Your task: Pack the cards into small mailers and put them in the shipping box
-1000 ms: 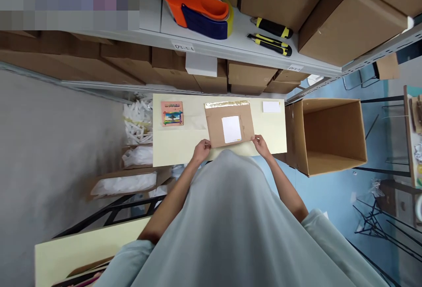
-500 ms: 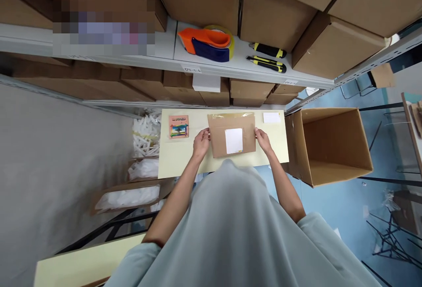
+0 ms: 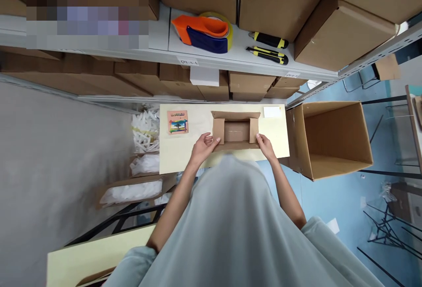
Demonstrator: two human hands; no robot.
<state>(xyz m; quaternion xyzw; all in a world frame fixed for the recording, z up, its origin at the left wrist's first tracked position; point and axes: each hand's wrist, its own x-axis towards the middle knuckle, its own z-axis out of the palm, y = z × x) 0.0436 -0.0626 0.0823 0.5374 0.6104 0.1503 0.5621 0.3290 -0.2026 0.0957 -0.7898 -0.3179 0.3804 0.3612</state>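
The small, brown, rectangular cardboard box [image 3: 236, 132] is now showing its open mouth instead of its labelled side, its long axis running left-right at mid-frame; the left hand [image 3: 202, 147] and right hand [image 3: 266, 147] are gripping opposite ends, neither lying nearer.

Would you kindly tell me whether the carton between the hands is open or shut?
The carton is open: you can see into it between its flaps.

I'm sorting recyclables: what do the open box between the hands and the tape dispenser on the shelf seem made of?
Open box: apparently matte brown cardboard, by its creased flaps. Tape dispenser: probably smooth plastic, judging by rounded shapes, solid orange and dark blue coloring.
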